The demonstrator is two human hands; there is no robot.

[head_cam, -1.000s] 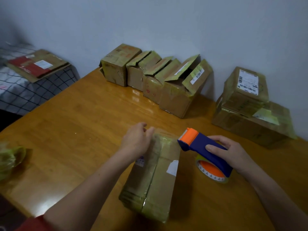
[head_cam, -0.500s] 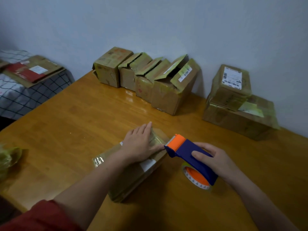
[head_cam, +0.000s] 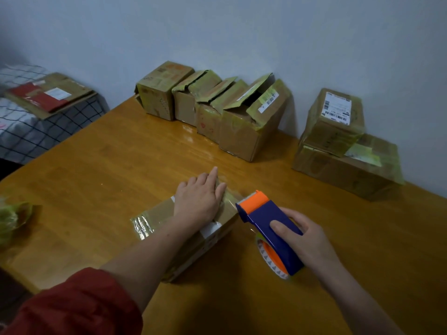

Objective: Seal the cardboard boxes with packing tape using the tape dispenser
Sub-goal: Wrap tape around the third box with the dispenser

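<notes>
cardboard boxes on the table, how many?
7: a row of four brown cardboard boxes by the wall, a stacked pair at right, one taped box under the left hand. Others may hide behind.

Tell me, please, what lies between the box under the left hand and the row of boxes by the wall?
Nothing; the head view shows bare table between the box and the row of boxes.

Nothing legible
Barcoded shipping labels on the top stacked box and an open box: print too blurred.
</notes>
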